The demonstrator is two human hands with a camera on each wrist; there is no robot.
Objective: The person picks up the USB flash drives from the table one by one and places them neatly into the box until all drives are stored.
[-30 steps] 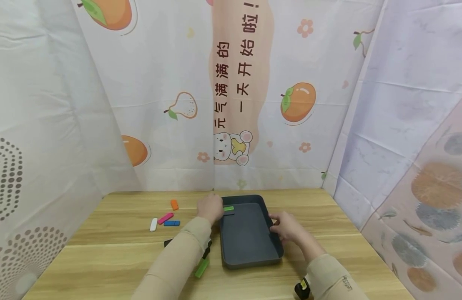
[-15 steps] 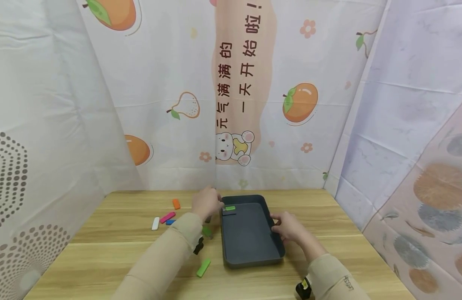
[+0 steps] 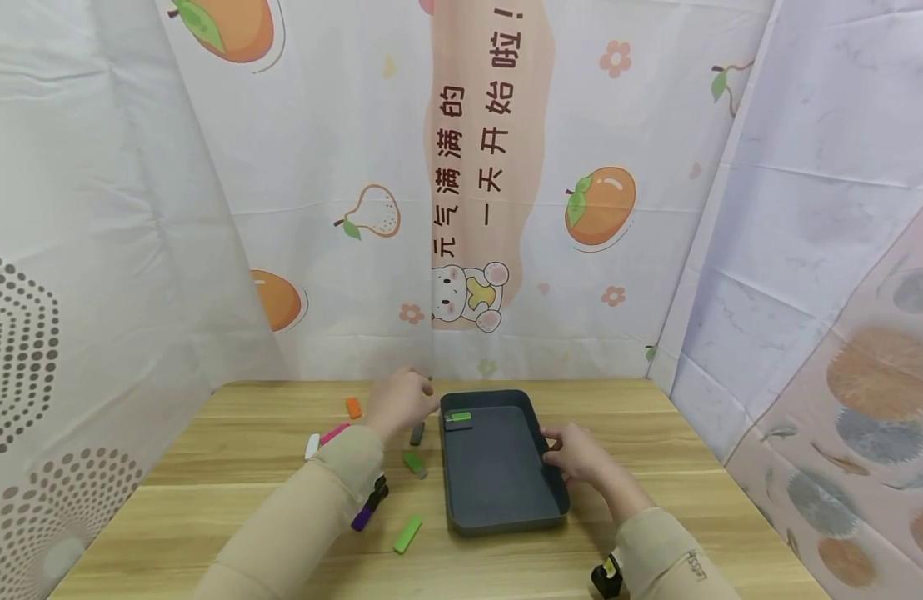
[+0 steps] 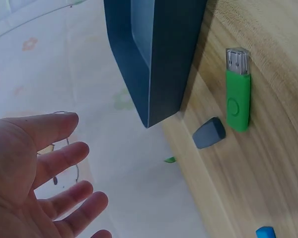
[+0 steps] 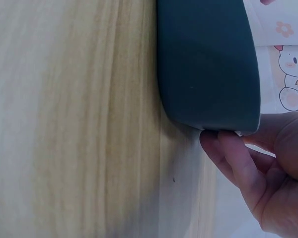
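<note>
My left hand (image 3: 401,403), fingers spread and holding nothing, hovers beyond the left side of a dark grey tray (image 3: 506,527). Below it on the table lie a green USB stick (image 4: 238,96) with its metal plug showing and a small dark grey piece (image 4: 209,133), perhaps another stick. Inside the tray's far left corner are a green stick (image 3: 461,416) and a dark stick (image 3: 459,426). My right hand (image 5: 265,173) pinches the tray's right wall between thumb and fingers; the thumb is partly hidden behind the rim.
Left of the tray lie an orange stick (image 3: 353,407), a pink stick (image 3: 332,434), a white stick (image 3: 312,446), a purple stick (image 3: 362,516) and a bright green stick (image 3: 407,534). A blue stick (image 4: 265,232) shows at the left wrist view's lower edge. Printed curtains stand behind.
My left hand has drawn back leftward from the tray's far left corner, uncovering the grey piece and the green USB stick on the table. The right hand keeps its hold on the tray.
</note>
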